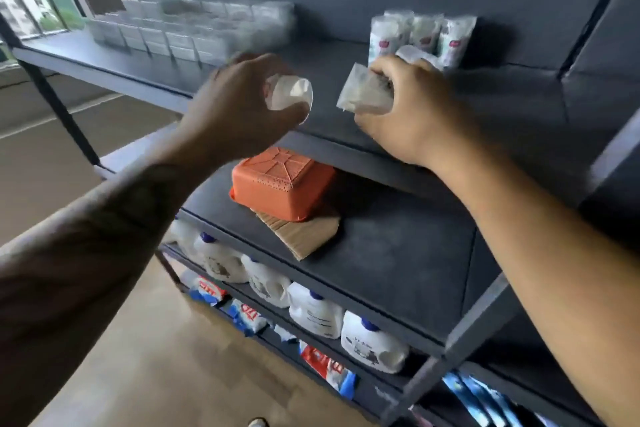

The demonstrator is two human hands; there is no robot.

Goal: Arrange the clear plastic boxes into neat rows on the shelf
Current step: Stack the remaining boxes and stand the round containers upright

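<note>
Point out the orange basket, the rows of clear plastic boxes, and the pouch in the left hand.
orange basket (280, 180): head view, on its upturned base.
clear plastic boxes (180, 33): head view, middle of the group on the upper shelf.
pouch in the left hand (289, 94): head view, on its white face between the fingers.

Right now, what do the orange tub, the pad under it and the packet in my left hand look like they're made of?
Orange tub: moulded plastic, matte, judging by its raised ribs and dotted texture; it sits upside down. Pad under it: probably corrugated cardboard, tan with fine parallel lines. Packet gripped by the left hand: seemingly thin translucent plastic film, glossy and crumpled, though blur leaves that uncertain.
</note>
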